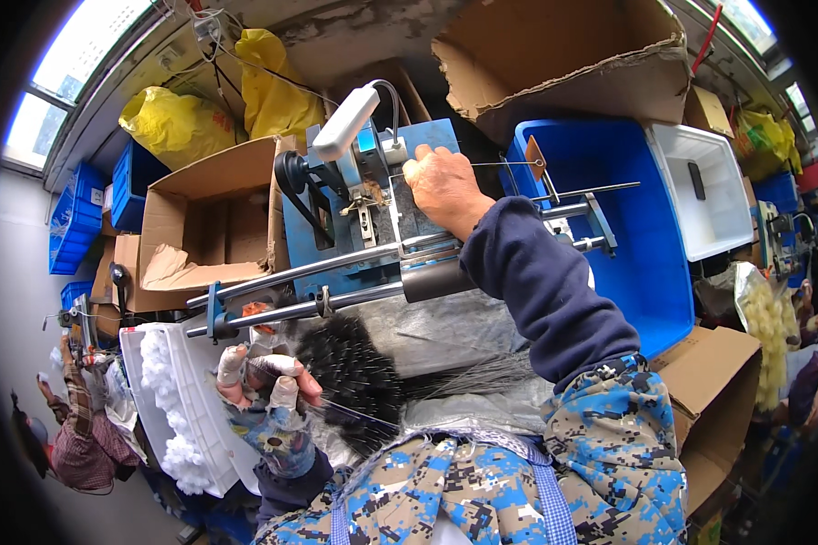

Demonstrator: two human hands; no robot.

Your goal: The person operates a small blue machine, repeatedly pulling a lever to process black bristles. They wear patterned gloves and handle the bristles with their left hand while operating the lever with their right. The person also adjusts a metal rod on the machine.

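My right hand (447, 188) is closed over the top of a blue bench machine (336, 238), and its palm hides whatever the fingers grip. A thin metal rod (504, 164) with a ringed end runs out to the right from beside that hand. Lower left, my left hand (268, 380), with white tape around several fingers, pinches a thin wire (359, 413). Just right of it lies a dense bundle of black bristle brushes (345, 372). Loose thin wires (473, 377) lie on the metal work surface (436, 331), near my body.
Two steel rails (354, 295) cross in front of the machine. At left stand an open cardboard box (211, 218) and a white crate (223, 427) holding white tufts (168, 400). A blue bin (641, 282) and a white tub (700, 213) stand right. Other people work at both sides.
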